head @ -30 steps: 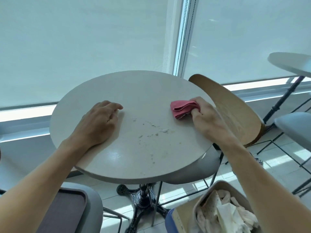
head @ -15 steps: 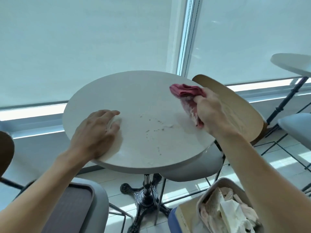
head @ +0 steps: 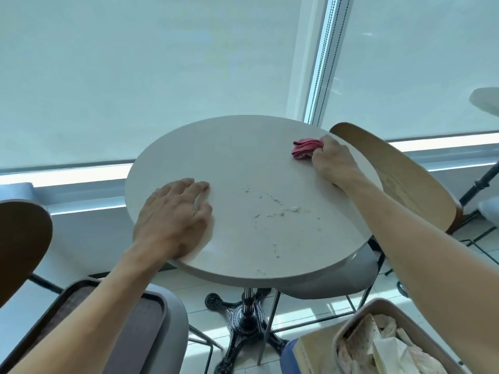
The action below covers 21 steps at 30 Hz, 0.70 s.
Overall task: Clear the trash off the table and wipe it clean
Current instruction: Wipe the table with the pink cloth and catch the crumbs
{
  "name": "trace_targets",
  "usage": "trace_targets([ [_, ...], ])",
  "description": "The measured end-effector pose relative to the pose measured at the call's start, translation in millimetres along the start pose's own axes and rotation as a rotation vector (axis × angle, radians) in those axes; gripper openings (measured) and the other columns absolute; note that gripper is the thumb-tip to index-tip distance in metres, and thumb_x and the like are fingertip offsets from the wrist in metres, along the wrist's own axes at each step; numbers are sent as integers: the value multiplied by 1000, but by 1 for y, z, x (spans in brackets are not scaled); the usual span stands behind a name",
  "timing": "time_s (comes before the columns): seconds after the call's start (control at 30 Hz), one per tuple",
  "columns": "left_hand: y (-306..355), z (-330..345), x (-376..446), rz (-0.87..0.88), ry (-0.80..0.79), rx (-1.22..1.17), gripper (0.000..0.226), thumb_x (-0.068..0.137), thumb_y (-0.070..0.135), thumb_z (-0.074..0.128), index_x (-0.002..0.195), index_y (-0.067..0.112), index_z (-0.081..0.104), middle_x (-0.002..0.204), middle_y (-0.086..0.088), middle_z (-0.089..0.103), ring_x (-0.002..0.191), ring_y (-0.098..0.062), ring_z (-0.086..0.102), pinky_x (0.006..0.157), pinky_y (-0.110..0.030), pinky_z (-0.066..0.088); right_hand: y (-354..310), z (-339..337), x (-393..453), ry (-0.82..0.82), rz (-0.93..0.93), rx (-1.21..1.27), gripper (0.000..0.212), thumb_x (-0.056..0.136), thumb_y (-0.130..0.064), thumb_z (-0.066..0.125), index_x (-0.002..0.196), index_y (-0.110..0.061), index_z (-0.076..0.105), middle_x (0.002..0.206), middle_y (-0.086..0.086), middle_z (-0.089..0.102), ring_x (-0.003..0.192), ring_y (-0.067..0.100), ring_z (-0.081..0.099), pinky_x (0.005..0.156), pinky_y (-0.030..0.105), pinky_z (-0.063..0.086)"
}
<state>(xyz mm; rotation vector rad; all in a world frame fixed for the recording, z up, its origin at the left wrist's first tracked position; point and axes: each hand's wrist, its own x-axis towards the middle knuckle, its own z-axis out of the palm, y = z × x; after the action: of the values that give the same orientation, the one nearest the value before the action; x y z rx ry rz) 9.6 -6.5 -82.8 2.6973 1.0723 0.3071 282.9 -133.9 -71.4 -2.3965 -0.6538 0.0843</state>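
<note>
Pink cloth, bunched into a wad, lies on the far right part of the round worktop, close to its edge. The right hand holds the cloth, fingers curled round it and pressing it against the surface (the grip is closed on the cloth). The left hand rests flat on the near left part of the worktop, fingers nearly straight and together, holding nothing; its heel sits at the worktop's rim.

Pale crumbs are scattered across the middle of the worktop, between the two hands, with a few more specks nearer the front edge. The cloth is well apart from the crumbs.

Beside the worktop on the right stands a wooden chair, its back near the right hand. A bin at lower right holds crumpled paper and wrappers. A brown tray lies on a grey seat at lower left, partly hidden by the left forearm.
</note>
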Motion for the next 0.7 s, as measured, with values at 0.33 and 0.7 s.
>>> trace_targets([
  [0.33, -5, 6, 2, -18, 73, -105, 46, 99, 34, 34, 144, 30, 41, 154, 10, 37, 142, -12, 29, 116, -33, 19, -70, 39, -40, -326, -355, 80, 25, 90, -12, 41, 104, -19, 60, 100, 8, 65, 93, 27, 58, 75, 35, 45],
  [0.7, -6, 6, -4, -144, 207, -354, 42, 93, 26, 29, 130, 26, 49, 135, 3, 58, 119, -26, 52, 89, -40, 37, -68, 35, -106, -592, -509, 249, 28, 88, -8, 44, 96, -22, 67, 92, -2, 69, 93, 20, 62, 89, 39, 49],
])
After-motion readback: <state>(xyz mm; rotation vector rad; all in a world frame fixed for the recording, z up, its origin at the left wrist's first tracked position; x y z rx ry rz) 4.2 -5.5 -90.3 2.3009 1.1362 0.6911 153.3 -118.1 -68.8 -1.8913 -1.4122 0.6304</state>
